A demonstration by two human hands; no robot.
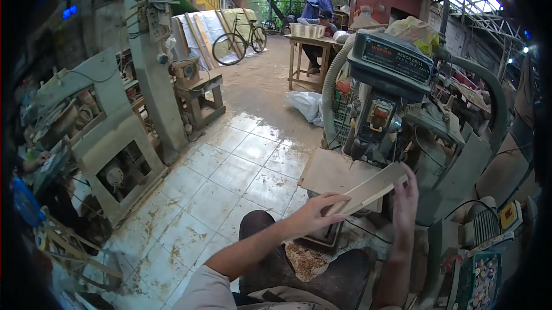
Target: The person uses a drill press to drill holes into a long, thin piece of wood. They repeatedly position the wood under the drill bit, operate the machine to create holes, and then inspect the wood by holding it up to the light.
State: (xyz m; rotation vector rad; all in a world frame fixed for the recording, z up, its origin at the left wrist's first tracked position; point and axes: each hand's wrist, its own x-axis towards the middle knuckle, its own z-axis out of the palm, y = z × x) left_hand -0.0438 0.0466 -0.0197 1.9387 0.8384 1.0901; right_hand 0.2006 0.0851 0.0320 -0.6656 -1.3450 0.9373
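Note:
Both my hands hold a pale flat wooden board [376,185], tilted upward to the right. My left hand [315,213] grips its near left end, fingers on top of the edge. At the far right end my right hand [406,192] has its fingers wrapped round the board's edge. Right behind the board stands a dark bench drill [376,89]. A light brown sheet of wood [333,171] lies flat at its base, partly hidden by the board. Wood shavings [307,261] lie between my knees.
A grey hose [332,97] runs down beside the drill. At right are a machine with a yellow panel [508,217] and a crate of small round items [478,281]. A grey machine frame [115,137] stands left. A person [323,22] sits behind a wooden table [305,41].

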